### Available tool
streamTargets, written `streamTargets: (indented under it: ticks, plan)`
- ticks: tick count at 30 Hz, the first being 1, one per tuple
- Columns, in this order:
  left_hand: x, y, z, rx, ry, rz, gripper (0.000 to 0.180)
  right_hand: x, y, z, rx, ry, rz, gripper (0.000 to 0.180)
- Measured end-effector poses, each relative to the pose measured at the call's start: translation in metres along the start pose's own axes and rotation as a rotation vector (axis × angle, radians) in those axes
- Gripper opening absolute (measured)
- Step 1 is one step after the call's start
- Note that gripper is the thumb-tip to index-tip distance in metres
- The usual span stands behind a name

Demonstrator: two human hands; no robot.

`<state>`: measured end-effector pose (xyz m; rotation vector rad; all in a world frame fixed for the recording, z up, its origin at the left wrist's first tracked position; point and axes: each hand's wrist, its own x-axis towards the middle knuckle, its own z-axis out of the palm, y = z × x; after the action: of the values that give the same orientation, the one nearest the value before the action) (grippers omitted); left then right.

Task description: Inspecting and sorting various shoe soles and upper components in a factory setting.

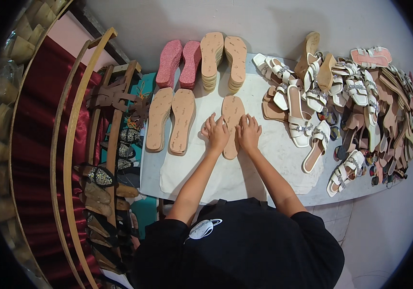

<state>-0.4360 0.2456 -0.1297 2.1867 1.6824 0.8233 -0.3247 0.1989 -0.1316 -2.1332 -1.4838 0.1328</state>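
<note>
Far out to the left of the middle sole (233, 107), there's the wooden rack (68, 149), with dark patterned shoes (101, 176) beyond its rails. Coming in closer, just left of that middle sole, a pair of tan stacks (183, 120) stands side by side, tops level enough to pass as squared up. Past them, up and to the left of the middle sole, two pink stacks (169, 62) lean close together, also paired. Then, right above the middle sole, the taller tan stacks (212, 53), another twosome, many layers deep. That makes three pairs that look done!

And here's the action. The left hand (217, 134) sits at the middle sole's left edge, fingers half-curled and loosely apart, with no closed grip showing. The middle sole itself lies flat on the white sheet (283, 161), thin, perhaps a single layer; the count can't be told from here. The right hand (249, 132) mirrors it at the right edge, fingers lightly bent and spread, again not wrapped around anything. This spot has no partner beside it, so the fourth pair looks barely begun.

Off to the right of the middle sole, white sandals (300, 127) lie jumbled, and farther right a crowded heap (389, 115) of footwear spreads, neither sorted like the stacks.
</note>
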Motion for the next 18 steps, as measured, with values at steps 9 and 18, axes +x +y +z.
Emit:
streamTargets:
  ticks: [9,18]
  plan:
    - [-0.032,0.053,-0.004,-0.096,-0.013,0.121,0.032,-0.028,0.028,-0.040,0.167,0.168,-0.082,0.040]
    - [-0.067,0.148,0.026,-0.231,-0.135,0.344,0.031,-0.066,0.093,-0.112,0.136,0.390,0.070,0.034]
